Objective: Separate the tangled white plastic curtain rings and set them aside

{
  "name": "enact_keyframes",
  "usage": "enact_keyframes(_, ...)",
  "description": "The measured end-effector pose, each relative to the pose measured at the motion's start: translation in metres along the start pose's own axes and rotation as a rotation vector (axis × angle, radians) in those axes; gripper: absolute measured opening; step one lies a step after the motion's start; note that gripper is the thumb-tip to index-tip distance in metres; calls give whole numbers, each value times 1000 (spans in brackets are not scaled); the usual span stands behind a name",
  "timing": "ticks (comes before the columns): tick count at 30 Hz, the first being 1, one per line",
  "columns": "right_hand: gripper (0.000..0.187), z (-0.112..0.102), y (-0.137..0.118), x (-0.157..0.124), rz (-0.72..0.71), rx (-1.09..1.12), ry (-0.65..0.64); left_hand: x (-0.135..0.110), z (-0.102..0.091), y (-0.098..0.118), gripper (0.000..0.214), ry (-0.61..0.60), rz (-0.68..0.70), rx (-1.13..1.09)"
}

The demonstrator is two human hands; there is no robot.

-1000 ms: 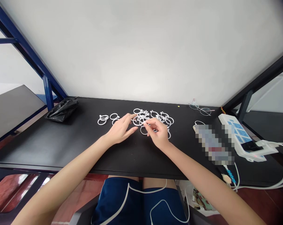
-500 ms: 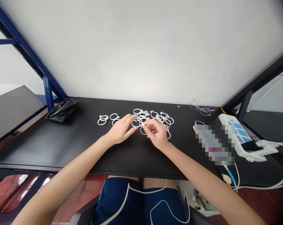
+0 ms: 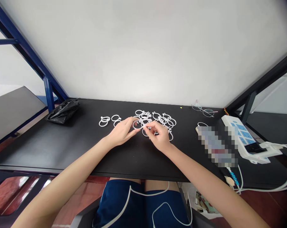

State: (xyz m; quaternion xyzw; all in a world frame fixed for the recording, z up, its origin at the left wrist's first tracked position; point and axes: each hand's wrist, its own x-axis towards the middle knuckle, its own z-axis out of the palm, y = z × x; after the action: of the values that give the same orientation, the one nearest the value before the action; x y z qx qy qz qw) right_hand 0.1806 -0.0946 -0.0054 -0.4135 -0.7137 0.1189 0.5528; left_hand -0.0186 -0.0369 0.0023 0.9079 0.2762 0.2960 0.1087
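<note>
One white ring point(image 3: 137, 124) sits between both hands, just above the tabletop point(image 3: 86, 142). It lies at 1 o'clock from the left hand point(image 3: 121, 132) and at 10 o'clock from the right hand point(image 3: 159, 135), about equally near to each. Both hands are closed on it in a fingertip pinch, one at each side of the rim, and it lies nearly flat.

The loose heap of rings point(image 3: 161, 119) spreads at 12 o'clock from the right hand. They are too tangled to count exactly, roughly twenty. A small group of rings point(image 3: 108, 120), about four, lies at 10 o'clock from the left hand. There is also one black bag point(image 3: 62, 110), one pair of spectacles point(image 3: 204, 110) and one power strip point(image 3: 244, 139).
</note>
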Motion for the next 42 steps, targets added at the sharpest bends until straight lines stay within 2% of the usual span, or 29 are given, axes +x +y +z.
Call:
enact_keyframes(37,8,1,3,-1,4,-49,-13,-2,2,-4,38,21,17,-22)
enact_keyframes(42,8,2,4,-3,46,3,-59,-2,2,-3,38,28,33,-22)
